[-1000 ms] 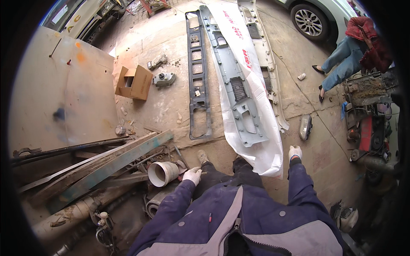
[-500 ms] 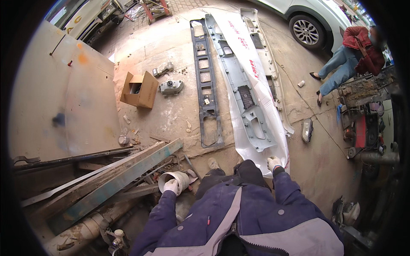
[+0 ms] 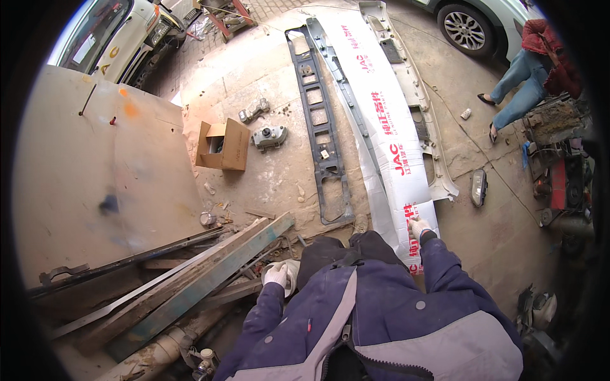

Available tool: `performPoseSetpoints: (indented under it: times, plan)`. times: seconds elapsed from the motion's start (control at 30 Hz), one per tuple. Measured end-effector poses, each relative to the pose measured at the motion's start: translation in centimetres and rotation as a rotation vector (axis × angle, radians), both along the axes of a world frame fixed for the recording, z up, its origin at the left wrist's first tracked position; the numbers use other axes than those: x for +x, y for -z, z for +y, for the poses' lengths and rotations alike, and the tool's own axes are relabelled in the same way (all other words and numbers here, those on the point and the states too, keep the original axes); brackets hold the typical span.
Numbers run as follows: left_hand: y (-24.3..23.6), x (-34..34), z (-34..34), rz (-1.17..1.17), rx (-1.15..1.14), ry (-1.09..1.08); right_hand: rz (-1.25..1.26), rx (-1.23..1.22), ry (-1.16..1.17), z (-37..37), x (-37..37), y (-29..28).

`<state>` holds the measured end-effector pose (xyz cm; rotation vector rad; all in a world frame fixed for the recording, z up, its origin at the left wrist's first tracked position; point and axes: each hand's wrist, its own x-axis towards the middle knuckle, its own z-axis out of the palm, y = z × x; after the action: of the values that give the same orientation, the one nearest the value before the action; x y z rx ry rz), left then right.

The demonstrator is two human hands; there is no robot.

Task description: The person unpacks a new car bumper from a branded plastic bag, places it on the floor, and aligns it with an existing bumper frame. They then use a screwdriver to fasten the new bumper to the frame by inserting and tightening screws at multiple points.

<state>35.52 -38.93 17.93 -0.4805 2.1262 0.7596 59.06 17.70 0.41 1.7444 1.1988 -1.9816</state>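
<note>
My right hand (image 3: 419, 228), in a whitish glove, is closed on the near end of a long white plastic wrapping sheet (image 3: 375, 86) with red print. The sheet lies lengthwise over a grey bumper (image 3: 340, 75), whose left edge shows beside it. My left hand (image 3: 276, 274), gloved too, is closed on the rim of a whitish bucket (image 3: 292, 275) beside my left leg; its inside is hidden. Left of the sheet lies a dark slotted frame panel (image 3: 319, 115). A pale bumper (image 3: 416, 95) lies along the sheet's right side.
An open cardboard box (image 3: 236, 145) and headlamps (image 3: 270, 136) sit at left. Another lamp (image 3: 478, 188) lies right. Wooden beams (image 3: 210, 273) and a large panel (image 3: 108, 171) crowd the left. A person (image 3: 527, 82) is at far right, near a parked car (image 3: 502, 19).
My right hand has moved up with the sheet's edge, and the sheet now covers most of the grey bumper that lay exposed. The view has shifted; my left hand stays at the bucket.
</note>
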Motion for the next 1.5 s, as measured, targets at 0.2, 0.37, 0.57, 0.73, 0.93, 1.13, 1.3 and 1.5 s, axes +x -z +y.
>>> performPoseSetpoints:
  times: [0.2,0.37,0.57,0.73,0.93,1.13,1.3,1.5]
  plan:
    - [1.5,-3.4,-3.3,0.034,-0.092,0.087,0.206,-0.188,0.162,1.7,-7.1,-1.6]
    - [2.0,-8.1,-3.1,-0.053,-0.102,0.059,0.142,-0.430,0.404,1.7,-5.3,3.5]
    - [0.8,-17.4,1.0,-0.034,-0.163,0.354,0.010,-0.503,0.585,-1.4,-4.3,3.9]
    - [5.8,-33.1,2.3,-0.106,-0.136,0.528,-0.091,-0.190,0.658,-5.2,-10.8,-1.5]
    - [4.7,-56.5,2.7,-0.016,0.086,0.177,-0.174,-0.076,0.411,-10.3,-23.4,-6.0]
    - [-1.9,-71.4,4.6,0.220,0.254,0.031,-0.205,0.146,0.088,-9.3,-38.7,-8.7]
    - [-3.4,-73.9,6.3,0.066,0.141,0.152,-0.150,0.161,0.203,-8.9,-45.2,-10.4]
    - [-3.6,-76.4,11.2,-0.094,0.034,0.476,-0.212,0.047,0.343,-11.8,-46.1,-8.4]
